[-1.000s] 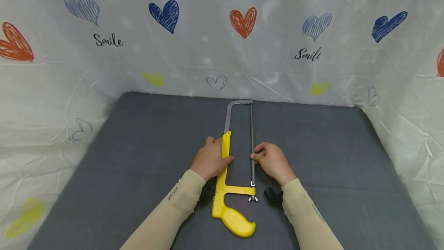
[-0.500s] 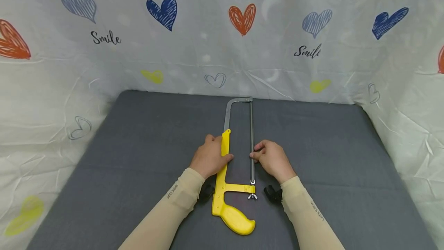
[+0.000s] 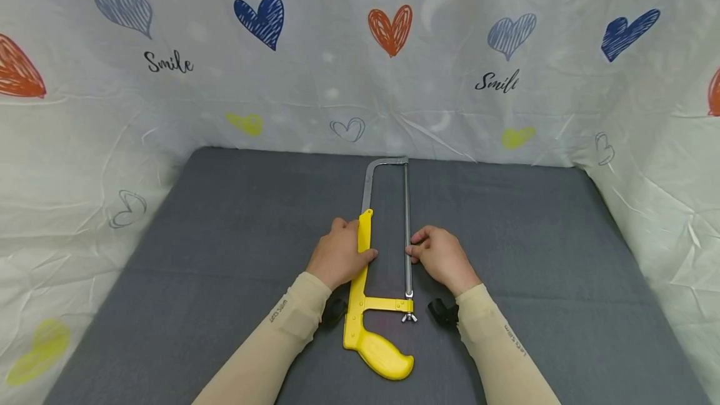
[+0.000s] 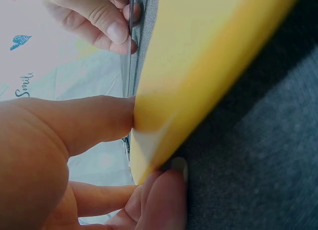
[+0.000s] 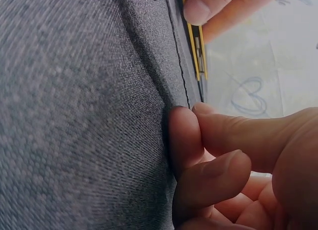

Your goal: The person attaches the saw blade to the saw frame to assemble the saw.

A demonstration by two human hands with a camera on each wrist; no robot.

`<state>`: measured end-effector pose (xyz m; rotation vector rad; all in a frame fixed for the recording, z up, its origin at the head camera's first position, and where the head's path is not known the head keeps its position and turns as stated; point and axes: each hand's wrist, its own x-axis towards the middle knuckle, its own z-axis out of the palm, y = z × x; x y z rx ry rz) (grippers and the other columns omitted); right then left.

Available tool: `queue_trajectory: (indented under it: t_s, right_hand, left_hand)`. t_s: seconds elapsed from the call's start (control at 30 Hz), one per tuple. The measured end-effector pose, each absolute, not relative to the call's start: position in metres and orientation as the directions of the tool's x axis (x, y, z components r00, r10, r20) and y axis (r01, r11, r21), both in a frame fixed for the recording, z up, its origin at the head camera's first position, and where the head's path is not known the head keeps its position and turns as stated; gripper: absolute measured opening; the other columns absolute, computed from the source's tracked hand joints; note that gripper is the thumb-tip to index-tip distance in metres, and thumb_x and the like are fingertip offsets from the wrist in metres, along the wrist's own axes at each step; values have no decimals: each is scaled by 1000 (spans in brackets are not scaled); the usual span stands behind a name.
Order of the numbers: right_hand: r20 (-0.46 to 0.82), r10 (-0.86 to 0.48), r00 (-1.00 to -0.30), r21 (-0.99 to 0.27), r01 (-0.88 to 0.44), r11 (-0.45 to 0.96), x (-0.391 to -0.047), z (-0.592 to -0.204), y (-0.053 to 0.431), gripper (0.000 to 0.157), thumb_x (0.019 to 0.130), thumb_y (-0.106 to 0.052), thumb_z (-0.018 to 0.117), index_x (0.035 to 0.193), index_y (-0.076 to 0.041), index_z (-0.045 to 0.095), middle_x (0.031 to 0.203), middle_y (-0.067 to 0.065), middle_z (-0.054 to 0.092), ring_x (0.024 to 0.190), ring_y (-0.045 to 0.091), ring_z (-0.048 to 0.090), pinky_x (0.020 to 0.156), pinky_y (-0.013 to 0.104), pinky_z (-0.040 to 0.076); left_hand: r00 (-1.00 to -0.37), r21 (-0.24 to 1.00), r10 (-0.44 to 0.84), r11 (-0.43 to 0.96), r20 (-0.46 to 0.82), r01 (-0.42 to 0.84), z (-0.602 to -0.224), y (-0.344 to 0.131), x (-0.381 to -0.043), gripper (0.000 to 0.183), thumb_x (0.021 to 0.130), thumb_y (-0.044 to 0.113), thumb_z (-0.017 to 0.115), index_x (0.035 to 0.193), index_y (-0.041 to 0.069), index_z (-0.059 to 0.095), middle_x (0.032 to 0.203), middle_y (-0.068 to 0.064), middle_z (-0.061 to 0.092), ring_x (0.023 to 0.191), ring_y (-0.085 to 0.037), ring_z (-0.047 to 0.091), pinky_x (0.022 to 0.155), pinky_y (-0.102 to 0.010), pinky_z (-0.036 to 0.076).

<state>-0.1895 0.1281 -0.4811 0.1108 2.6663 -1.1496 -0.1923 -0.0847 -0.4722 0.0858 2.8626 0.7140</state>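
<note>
A hacksaw (image 3: 385, 356) with a yellow handle and frame lies on the grey cloth, its grey metal bow pointing away from me. My left hand (image 3: 336, 256) grips the yellow frame bar midway, thumb on the inner side; the left wrist view shows the yellow bar (image 4: 194, 61) up close between thumb and fingers. On the other side, my right hand (image 3: 444, 259) pinches the thin blade (image 3: 407, 217) between thumb and forefinger. In the right wrist view the blade's toothed edge (image 5: 180, 61) runs into that pinch. A wing nut (image 3: 409, 317) sits at the blade's near end.
Grey cloth (image 3: 253, 205) covers the table. A pale curtain (image 3: 315, 80) printed with hearts and "Smile" stands along the back and both sides. The hacksaw's far end comes close to the table's back edge. Black wrist devices (image 3: 444, 314) sit under the sleeves.
</note>
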Motion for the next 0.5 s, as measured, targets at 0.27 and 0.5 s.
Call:
queue_trajectory:
  t_s: [0.27, 0.5]
  right_hand:
    - [-241, -28, -970, -703, 155, 694, -189, -481, 128, 17, 102, -22, 74, 112, -8, 73, 85, 2, 78, 74, 17, 66, 68, 31, 47]
    - [-237, -27, -971, -696, 150, 702, -187, -480, 128, 19, 102, -23, 75, 114, -8, 72, 84, 1, 78, 74, 16, 66, 69, 31, 48]
  left_hand:
    - [-980, 461, 100, 887, -173, 10, -471, -85, -192, 79, 98, 37, 81, 160, 0, 49, 141, -24, 56, 92, -31, 69, 87, -44, 64]
    - [-981, 474, 105, 881, -165, 14, -472, -85, -191, 78, 98, 36, 81, 160, 0, 50, 140, -24, 57, 92, -31, 70, 87, -44, 64]
